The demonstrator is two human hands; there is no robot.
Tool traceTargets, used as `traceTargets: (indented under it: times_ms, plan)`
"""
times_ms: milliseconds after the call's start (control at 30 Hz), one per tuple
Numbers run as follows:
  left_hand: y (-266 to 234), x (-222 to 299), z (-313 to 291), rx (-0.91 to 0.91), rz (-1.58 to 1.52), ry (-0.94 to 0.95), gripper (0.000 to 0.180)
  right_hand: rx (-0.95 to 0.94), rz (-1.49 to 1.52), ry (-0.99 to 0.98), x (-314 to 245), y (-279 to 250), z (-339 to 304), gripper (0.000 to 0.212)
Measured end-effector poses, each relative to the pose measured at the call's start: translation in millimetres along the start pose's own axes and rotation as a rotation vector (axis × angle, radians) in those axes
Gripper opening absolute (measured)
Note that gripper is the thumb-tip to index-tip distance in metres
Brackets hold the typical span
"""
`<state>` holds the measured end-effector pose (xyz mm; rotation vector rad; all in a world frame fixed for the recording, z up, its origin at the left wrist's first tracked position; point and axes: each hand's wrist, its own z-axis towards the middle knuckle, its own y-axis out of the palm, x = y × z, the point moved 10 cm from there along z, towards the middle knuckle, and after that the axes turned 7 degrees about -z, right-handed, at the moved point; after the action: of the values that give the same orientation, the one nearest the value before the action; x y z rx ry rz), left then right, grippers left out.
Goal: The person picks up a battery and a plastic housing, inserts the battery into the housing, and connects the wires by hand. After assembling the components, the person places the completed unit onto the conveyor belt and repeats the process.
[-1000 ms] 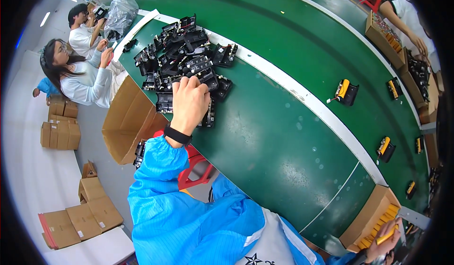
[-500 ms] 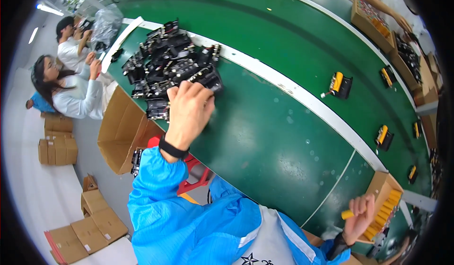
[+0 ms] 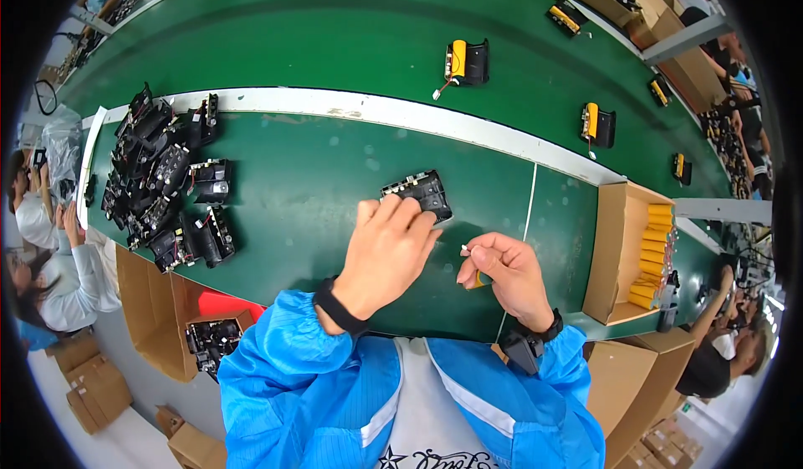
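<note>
My left hand grips a black plastic housing by its near side, just above the green bench. Small circuit parts line the housing's left and upper edge. To its right, my right hand is closed around a yellow cylindrical battery, mostly hidden in the palm. A small white plug sticks out at the thumb and fingertip. The two hands are close together but apart. Off to the left lies a heap of similar black housings.
An open cardboard box of yellow batteries stands at the right. Beyond the white ledge, a green belt carries housings fitted with yellow batteries. A large carton sits below the bench's left edge. Other people sit on both sides.
My left hand has come away from the heap with one housing, to mid-bench. My right hand has brought the battery from beside the box toward it. The view has swung right.
</note>
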<state>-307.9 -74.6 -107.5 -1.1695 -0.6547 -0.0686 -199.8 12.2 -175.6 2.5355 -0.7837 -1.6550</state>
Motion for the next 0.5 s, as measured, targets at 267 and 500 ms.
traceTargets:
  times_ms: [267,500]
  plan:
    - [-3.5,-40.0,8.5,0.103,-0.052,-0.193,0.044,-0.023,-0.124,-0.008,-0.1,4.6,4.0,0.014]
    - [-4.8,-37.3,8.1,0.007,-0.126,-0.138,0.055,0.206,-0.365,-0.117,-5.2,-2.3,11.3,0.014]
